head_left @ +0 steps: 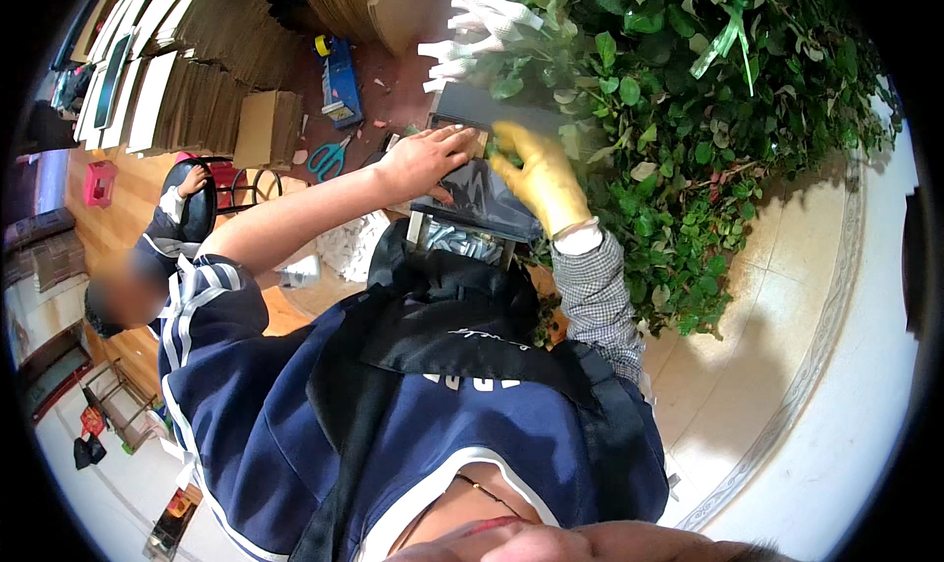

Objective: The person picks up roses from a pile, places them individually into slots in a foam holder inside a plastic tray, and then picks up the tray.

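My bare left hand (pixel 430 161) lies on a dark, shiny surface (pixel 482 196), its fingers stretched out flat. It seems to hold nothing. Close by on the right, my right hand (pixel 543 180) wears a yellow glove. Its fingers are apart and lean toward the left hand at the edge of the dark surface. Behind both hands stands a dark grey panel (pixel 492 107). Nearest my body, an open compartment (pixel 457 241) holds many small silvery pieces, too small to name. A large heap of leafy green stems (pixel 678 159) rises beside the gloved hand.
White net sleeves (pixel 482 33) cover the stem ends at the back. Cardboard stacks (pixel 202 65) stand at far left. Blue scissors (pixel 328 159) and a blue tape dispenser (pixel 339 85) with yellow tape lie beyond my left arm. Another person (pixel 128 287) is at left.
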`<state>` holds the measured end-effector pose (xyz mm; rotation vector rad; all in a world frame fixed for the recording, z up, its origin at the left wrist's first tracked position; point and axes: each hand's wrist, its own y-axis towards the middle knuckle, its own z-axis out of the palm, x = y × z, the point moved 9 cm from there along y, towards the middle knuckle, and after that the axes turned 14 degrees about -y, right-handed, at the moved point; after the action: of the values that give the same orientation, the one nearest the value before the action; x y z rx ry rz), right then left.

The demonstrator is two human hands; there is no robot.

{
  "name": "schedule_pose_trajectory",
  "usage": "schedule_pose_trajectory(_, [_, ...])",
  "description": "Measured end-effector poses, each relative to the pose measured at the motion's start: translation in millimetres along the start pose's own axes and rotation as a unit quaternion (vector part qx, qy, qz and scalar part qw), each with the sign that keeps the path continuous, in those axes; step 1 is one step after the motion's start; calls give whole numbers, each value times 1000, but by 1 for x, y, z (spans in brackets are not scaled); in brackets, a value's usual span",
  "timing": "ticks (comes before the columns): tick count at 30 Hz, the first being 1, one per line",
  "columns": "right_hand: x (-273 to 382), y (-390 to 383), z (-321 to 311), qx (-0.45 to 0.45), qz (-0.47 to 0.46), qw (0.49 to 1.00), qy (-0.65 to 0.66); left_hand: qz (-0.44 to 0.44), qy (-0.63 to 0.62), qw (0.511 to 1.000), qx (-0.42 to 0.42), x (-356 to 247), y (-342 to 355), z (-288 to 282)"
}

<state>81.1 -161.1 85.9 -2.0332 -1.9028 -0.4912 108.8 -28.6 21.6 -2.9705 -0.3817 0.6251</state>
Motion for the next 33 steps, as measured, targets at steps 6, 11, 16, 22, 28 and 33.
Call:
schedule_pose_trajectory(6, [-75, 69, 22, 241, 174, 954, -42, -62, 5, 997, 49, -4, 12, -2])
schedule_pose_trajectory(11, [-34, 58, -8, 234, 63, 969, -53, -76, -44, 996, 17, 4, 10, -3])
schedule_pose_trajectory(16, [31, -29, 45, 37, -173, 885, -430, -51, -119, 983, -130, 5, -21, 4])
schedule_pose_trajectory(22, [29, -42, 85, 36, -101, 852, -512, -153, -143, 908, -363, -8, -55, -25])
schedule_pose_trajectory(28, [-77, -64, 19, 169, 138, 975, 28, -149, -59, 953, -259, -7, -44, -1])
schedule_pose_trajectory(33, [-20, -34, -27, 70, -15, 995, -67, -150, -6, 932, -329, -18, -52, -4])
